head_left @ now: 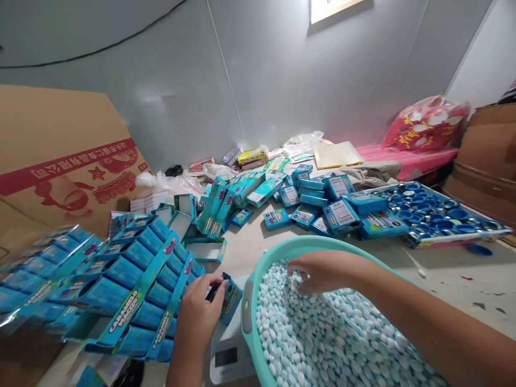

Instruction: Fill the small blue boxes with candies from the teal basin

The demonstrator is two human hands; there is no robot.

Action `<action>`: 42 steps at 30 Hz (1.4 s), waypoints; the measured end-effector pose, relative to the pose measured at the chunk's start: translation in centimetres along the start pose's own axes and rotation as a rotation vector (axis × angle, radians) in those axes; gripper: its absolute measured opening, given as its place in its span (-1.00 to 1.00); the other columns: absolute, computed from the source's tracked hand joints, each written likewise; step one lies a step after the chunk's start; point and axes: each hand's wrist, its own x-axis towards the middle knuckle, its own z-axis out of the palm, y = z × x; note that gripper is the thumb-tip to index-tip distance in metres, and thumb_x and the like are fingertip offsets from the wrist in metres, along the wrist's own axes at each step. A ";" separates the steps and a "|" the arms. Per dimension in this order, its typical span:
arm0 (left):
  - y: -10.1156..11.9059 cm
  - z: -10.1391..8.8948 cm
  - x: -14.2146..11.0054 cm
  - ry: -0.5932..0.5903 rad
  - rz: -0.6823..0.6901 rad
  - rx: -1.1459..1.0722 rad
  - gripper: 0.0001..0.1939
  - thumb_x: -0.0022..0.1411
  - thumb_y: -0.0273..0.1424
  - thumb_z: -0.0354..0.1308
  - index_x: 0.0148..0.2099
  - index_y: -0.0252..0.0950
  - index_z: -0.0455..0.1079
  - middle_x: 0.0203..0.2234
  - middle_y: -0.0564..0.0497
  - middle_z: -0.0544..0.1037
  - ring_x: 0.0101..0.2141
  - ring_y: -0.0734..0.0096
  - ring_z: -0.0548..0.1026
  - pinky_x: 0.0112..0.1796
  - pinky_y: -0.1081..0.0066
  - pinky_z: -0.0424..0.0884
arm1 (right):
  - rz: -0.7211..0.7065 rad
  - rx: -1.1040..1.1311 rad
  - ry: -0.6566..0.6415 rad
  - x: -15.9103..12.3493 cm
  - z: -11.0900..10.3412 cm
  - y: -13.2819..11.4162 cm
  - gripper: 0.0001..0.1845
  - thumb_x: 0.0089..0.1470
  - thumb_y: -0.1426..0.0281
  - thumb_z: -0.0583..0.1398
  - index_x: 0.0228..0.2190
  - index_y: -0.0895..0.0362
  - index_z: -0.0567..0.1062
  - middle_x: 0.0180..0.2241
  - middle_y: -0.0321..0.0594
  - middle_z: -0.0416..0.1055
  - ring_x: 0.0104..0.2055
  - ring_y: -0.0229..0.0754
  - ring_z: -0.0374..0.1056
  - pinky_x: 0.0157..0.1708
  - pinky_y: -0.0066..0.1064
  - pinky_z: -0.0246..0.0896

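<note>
My left hand [200, 310] is closed on a small blue carton [228, 299], holding it just left of a teal basin [249, 317]. The basin is filled with small white and pale blue candies [322, 338]. My right hand [318, 271] reaches into the basin from the right, its fingers curled down into the candies near the far rim; what they pinch is hidden. A white scale [228, 355] lies under the basin's left edge.
Rows of open blue cartons [133, 279] lie at the left beside a brown cardboard box [60, 161]. Loose blue cartons [322, 207] are scattered across the middle. A tray of blue caps [435, 215] sits at the right. A red bag [427, 121] rests against the wall.
</note>
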 end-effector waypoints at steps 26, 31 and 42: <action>13.2 6.6 -5.8 -0.761 0.275 -0.231 -0.38 0.13 -0.05 0.34 0.16 -0.20 0.42 0.18 -0.21 0.39 0.15 -0.25 0.32 0.14 -0.23 0.27 | -0.001 -0.019 -0.001 0.9 0.9 0.4 -0.46 -0.01 0.30 0.33 0.06 0.01 0.52 -0.16 -0.22 0.58 -0.21 -0.04 0.48 -0.40 -0.42 0.05; 12.9 6.6 -5.8 -0.778 0.313 -0.208 -0.55 0.22 -0.12 0.29 0.10 -0.18 0.43 0.03 -0.12 0.46 0.04 -0.03 0.41 0.03 -0.02 0.40 | 0.012 -0.019 0.010 0.7 0.7 0.5 -0.44 0.00 0.30 0.33 0.08 0.02 0.51 -0.15 -0.20 0.57 -0.21 -0.04 0.47 -0.37 -0.41 0.07; 12.7 6.6 -6.0 -0.661 0.501 -0.207 -0.87 0.36 -0.38 0.15 -0.06 -0.19 0.44 -0.18 -0.02 0.56 -0.10 0.23 0.49 -0.11 0.27 0.36 | -0.031 -0.006 -0.002 0.5 0.4 0.2 -0.58 0.02 0.28 0.30 -0.03 -0.03 0.57 -0.20 -0.25 0.56 -0.26 -0.07 0.46 -0.40 -0.41 0.07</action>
